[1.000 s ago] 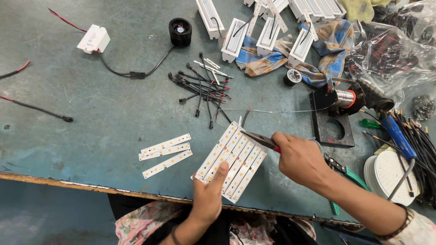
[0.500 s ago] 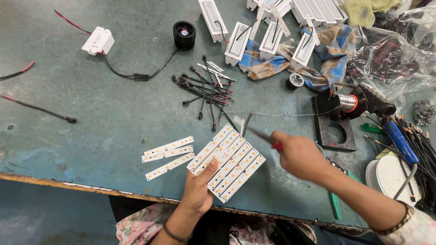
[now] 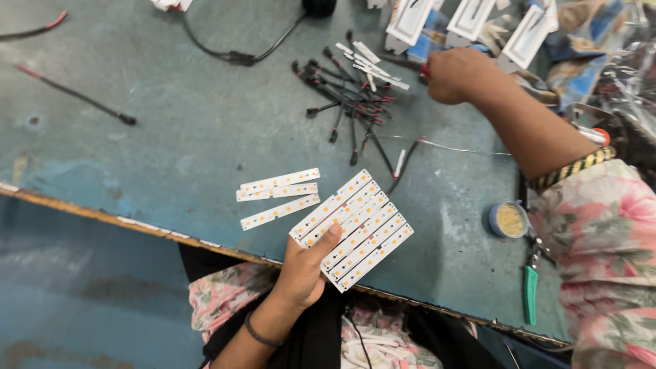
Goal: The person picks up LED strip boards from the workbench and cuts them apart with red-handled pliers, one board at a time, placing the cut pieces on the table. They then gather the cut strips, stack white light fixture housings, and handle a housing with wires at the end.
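Keep your left hand [image 3: 304, 270] pinched on the panel of white LED strips [image 3: 355, 229] at the surface's [image 3: 171, 123] near edge. Farther out, your right hand [image 3: 458, 74], fist closed, reaches by the black wires [image 3: 348, 102]; pick one cleanly.

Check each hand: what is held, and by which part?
Left hand holds the panel of white LED strips by its near lower edge, thumb on top. Right hand is closed by the black wire bundle; its contents cannot be told.

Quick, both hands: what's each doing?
Left hand: holding the LED strip panel, thumb on top.
Right hand: closed fist at the wire pile; contents can't be told.
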Demonstrator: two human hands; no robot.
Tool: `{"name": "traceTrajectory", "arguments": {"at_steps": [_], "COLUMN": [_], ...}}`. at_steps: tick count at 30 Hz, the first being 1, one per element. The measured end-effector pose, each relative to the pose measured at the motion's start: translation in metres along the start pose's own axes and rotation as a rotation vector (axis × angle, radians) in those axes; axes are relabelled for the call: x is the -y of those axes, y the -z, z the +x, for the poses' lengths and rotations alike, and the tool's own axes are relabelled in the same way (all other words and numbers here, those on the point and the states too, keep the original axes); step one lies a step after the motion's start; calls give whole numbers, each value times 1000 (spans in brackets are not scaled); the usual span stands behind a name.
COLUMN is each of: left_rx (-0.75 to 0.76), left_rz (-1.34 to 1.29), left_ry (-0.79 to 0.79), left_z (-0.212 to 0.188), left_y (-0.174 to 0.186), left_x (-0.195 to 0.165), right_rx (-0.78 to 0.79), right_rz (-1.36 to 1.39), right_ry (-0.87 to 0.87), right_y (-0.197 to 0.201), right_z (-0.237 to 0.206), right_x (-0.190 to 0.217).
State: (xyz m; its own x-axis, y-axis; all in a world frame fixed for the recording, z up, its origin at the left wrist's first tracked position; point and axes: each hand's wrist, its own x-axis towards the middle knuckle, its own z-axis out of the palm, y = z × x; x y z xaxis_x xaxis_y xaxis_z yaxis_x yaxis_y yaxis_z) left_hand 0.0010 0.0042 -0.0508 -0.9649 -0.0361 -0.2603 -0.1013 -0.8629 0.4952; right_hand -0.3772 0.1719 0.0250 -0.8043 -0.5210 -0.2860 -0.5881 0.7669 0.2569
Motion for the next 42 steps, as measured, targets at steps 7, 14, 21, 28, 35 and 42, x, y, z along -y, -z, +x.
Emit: {"name": "traceTrajectory", "arguments": {"at_steps": [7,14,21,28,35,42], "left_rx": [199,426,434,506,481,292], "left_rz": [-124,-439,-516,-448,-44,23], "left_ry": [-47,-51,1,235,413,405], "left_z": [0,15,28,22,4,-3], "left_y": [8,-26,-58,-48,-22,-31], "left_x": [-3,-21,5,-2,18,28], "right_rx": [-75,-137,-42,-122,67,-3], "right_rz": [561,2183,2437,2058,1532,1790], "right_ry": [-57,-194,-355,-229,-115,-123], "right_y": [19,-39,-104,-93,-53,-57], "right_z": [-87,-247,-257,-271,-270,-260], "right_x": [1,79,139,83,50,78]}}
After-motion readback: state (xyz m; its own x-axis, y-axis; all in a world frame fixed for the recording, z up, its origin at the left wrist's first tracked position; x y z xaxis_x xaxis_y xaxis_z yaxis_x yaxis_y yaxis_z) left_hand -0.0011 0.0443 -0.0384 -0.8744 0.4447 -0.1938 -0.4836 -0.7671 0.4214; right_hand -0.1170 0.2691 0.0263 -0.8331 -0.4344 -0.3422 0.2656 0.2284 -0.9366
